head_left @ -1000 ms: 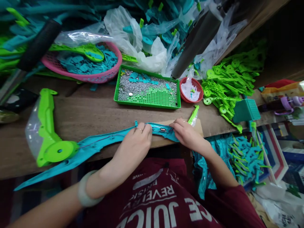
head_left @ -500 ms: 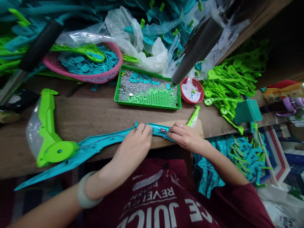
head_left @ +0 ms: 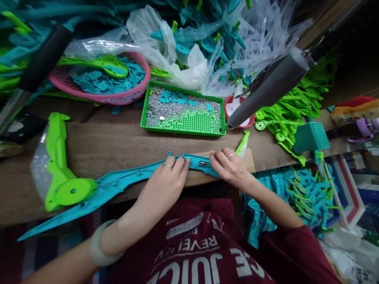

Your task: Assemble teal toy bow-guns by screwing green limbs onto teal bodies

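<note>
A seated worker's left hand [head_left: 166, 179] and right hand [head_left: 232, 167] close on a long teal plastic blade-shaped shell [head_left: 124, 181], apparently pinning it steady, hollow side up, at the near edge of the wooden tabletop [head_left: 118, 138]. Its long axis runs left to right, with the pointed tip aimed lower left, past the edge.

A small toy-assembly workshop: the worn wooden desk [head_left: 118, 138] is hemmed in by heaps of identical lime-green plastic arms [head_left: 293, 106] and teal moulded pieces [head_left: 304, 193]. It carries a pink plastic mesh basket [head_left: 130, 96] of teal tabs, a green plastic tray [head_left: 144, 114] of tiny metal screws and 1 open, wired teal plastic blade shell [head_left: 124, 179], under a hanging grey power screwdriver [head_left: 266, 92].
</note>
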A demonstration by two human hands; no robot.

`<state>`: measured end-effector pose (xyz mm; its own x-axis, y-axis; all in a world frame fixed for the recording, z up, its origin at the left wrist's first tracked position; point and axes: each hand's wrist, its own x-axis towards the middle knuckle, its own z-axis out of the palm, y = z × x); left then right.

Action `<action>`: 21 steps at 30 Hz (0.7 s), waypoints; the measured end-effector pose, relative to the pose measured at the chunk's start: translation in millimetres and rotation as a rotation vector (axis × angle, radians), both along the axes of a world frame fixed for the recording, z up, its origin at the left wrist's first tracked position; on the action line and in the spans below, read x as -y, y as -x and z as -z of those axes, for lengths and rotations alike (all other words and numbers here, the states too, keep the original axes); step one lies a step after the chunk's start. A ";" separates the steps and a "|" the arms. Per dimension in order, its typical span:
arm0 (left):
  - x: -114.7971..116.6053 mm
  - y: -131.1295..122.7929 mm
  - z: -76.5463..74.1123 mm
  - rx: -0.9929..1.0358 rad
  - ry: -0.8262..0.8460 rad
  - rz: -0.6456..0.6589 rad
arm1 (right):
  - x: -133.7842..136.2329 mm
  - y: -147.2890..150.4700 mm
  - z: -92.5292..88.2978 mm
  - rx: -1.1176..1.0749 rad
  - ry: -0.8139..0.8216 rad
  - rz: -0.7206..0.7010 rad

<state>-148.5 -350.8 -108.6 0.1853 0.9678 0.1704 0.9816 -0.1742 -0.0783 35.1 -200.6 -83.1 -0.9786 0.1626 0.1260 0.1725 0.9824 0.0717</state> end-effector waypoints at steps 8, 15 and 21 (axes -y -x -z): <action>-6.6 2.2 -5.6 0.029 0.084 -0.019 | 1.8 -3.8 1.8 0.070 0.024 -0.098; -9.4 4.6 -8.2 0.107 0.089 -0.049 | 12.0 -3.2 -0.1 0.181 0.029 -0.080; -7.6 7.2 -3.7 0.071 0.026 -0.018 | 3.3 -10.2 8.8 0.048 -0.024 -0.025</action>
<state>-155.7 -343.2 -104.9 0.1562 0.9751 0.1573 0.9875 -0.1575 -0.0041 45.2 -203.9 -91.9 -0.9873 0.1353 0.0827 0.1435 0.9843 0.1026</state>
